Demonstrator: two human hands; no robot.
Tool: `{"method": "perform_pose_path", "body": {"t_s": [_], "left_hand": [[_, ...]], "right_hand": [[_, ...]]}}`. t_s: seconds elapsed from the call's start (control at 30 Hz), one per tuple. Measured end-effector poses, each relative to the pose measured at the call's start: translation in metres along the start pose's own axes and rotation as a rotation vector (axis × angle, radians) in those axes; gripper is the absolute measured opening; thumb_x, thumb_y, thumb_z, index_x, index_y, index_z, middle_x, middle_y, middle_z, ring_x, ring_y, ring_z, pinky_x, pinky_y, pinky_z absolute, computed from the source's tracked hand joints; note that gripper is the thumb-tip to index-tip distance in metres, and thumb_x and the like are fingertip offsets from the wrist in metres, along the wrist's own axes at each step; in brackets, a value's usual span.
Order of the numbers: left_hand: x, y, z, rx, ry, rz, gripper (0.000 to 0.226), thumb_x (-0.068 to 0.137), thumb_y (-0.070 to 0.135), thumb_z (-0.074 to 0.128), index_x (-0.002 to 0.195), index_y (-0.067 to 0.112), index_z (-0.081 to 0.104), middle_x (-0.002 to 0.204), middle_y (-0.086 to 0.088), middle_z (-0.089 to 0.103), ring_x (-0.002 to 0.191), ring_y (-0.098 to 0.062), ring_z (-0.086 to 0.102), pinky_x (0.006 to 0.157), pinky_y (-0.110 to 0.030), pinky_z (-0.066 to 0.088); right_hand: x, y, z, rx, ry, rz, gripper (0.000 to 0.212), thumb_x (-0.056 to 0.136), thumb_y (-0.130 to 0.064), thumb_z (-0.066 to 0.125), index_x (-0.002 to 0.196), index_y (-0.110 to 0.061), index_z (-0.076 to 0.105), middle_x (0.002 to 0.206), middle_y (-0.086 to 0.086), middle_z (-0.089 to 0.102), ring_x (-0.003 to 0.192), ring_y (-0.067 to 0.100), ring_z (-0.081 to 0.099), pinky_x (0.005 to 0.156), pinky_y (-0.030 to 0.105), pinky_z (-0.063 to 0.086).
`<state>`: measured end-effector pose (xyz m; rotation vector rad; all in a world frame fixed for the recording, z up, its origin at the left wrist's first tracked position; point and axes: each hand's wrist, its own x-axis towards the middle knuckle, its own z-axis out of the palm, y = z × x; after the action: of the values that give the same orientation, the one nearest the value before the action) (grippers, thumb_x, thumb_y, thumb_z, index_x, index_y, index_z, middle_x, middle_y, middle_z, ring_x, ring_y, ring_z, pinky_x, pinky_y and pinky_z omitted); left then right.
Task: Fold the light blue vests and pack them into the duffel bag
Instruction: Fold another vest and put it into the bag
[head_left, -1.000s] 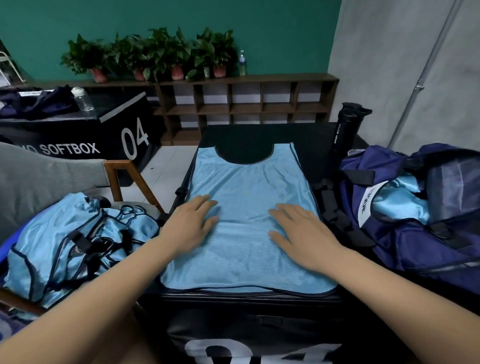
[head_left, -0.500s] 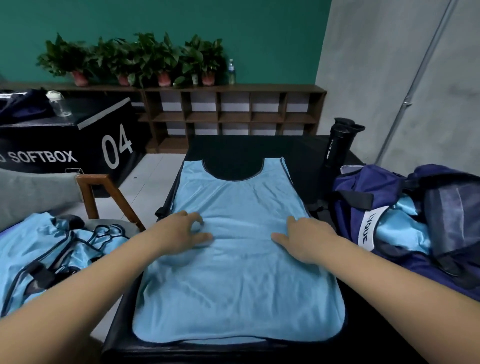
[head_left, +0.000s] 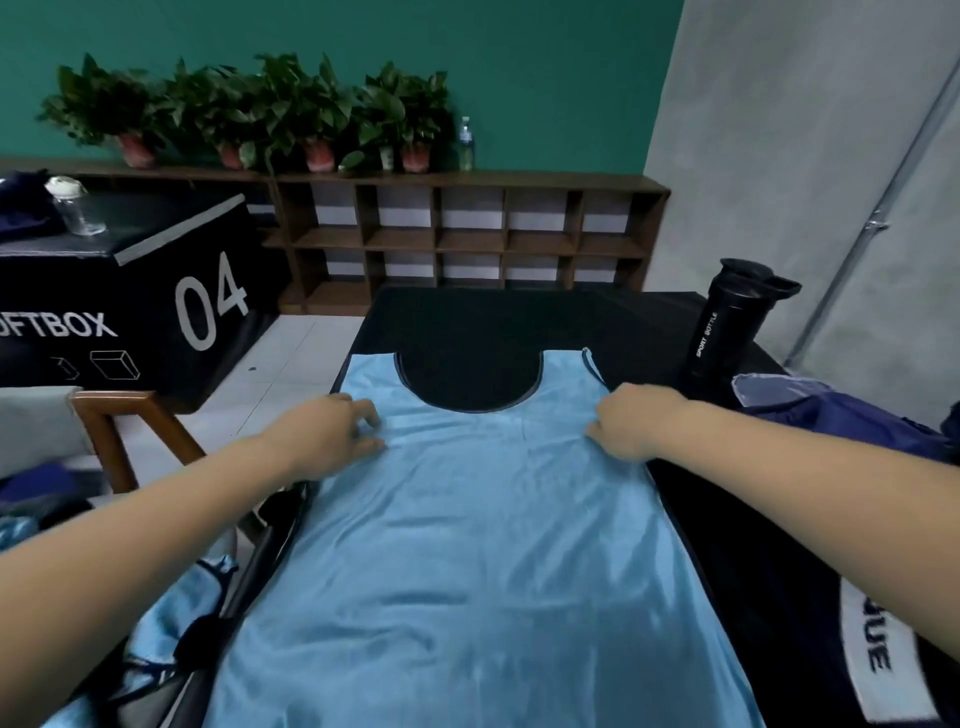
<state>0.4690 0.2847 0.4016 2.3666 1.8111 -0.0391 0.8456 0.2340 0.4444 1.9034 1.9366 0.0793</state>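
A light blue vest (head_left: 478, 561) with dark trim lies flat on the black box top (head_left: 519, 317), neck opening pointing away from me. My left hand (head_left: 327, 431) is at the vest's left shoulder, fingers curled and pinching the fabric. At the right shoulder, my right hand (head_left: 631, 421) has its fingers curled into the cloth by the strap, and creases spread from it. The navy duffel bag (head_left: 841, 421) sits at the right edge, with a white label (head_left: 878, 654) showing lower down. More light blue vests (head_left: 171, 618) are heaped at the lower left.
A black sport bottle (head_left: 727, 327) stands upright just beyond my right hand, beside the bag. A wooden chair (head_left: 119, 426) is at the left, with a black "04" softbox (head_left: 156, 291) behind it. Shelves with potted plants (head_left: 457, 234) line the far wall.
Both hands slid from the middle of the vest up to its shoulders and curled into the fabric. The view moved forward, so the bag now sits mostly out of frame.
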Motion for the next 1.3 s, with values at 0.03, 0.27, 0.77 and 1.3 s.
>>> {"method": "perform_pose_path", "body": {"t_s": [0.03,0.27,0.77,1.3], "left_hand": [[0.013,-0.002,-0.003,0.002,0.035,-0.003,0.043,0.099,0.058,0.062,0.133,0.031,0.061,0.11,0.005,0.061,0.101,-0.02,0.062,0.09,-0.04,0.055],[0.084,-0.005,0.0,-0.071,0.059,0.062,0.047,0.098,0.053,0.068,0.14,0.034,0.06,0.126,0.008,0.053,0.114,-0.02,0.059,0.097,-0.04,0.052],[0.171,-0.042,-0.018,-0.181,0.221,-0.075,0.019,0.091,0.024,0.077,0.107,0.025,0.068,0.106,0.001,0.064,0.095,-0.018,0.062,0.083,-0.029,0.046],[0.195,-0.045,-0.028,-0.385,-0.055,-0.1,0.02,0.087,0.012,0.078,0.086,0.015,0.058,0.078,-0.002,0.059,0.072,-0.02,0.052,0.069,-0.034,0.043]], "right_hand": [[0.014,0.004,-0.003,-0.008,0.064,0.025,0.036,0.109,-0.03,0.038,0.123,-0.015,0.067,0.126,0.01,0.065,0.1,0.03,0.061,0.082,0.039,0.049],[0.088,0.007,0.012,0.264,0.089,-0.146,0.024,0.108,-0.041,0.037,0.099,-0.027,0.053,0.106,-0.004,0.062,0.097,0.028,0.063,0.085,0.045,0.053],[0.163,0.075,0.008,0.483,0.216,-0.014,0.055,0.102,-0.04,0.06,0.153,-0.024,0.048,0.146,0.001,0.058,0.131,0.025,0.057,0.107,0.044,0.051],[0.186,0.074,-0.008,0.859,-0.055,-0.006,0.023,0.086,-0.014,0.079,0.084,-0.014,0.057,0.086,0.002,0.056,0.078,0.02,0.05,0.067,0.031,0.043]]}}
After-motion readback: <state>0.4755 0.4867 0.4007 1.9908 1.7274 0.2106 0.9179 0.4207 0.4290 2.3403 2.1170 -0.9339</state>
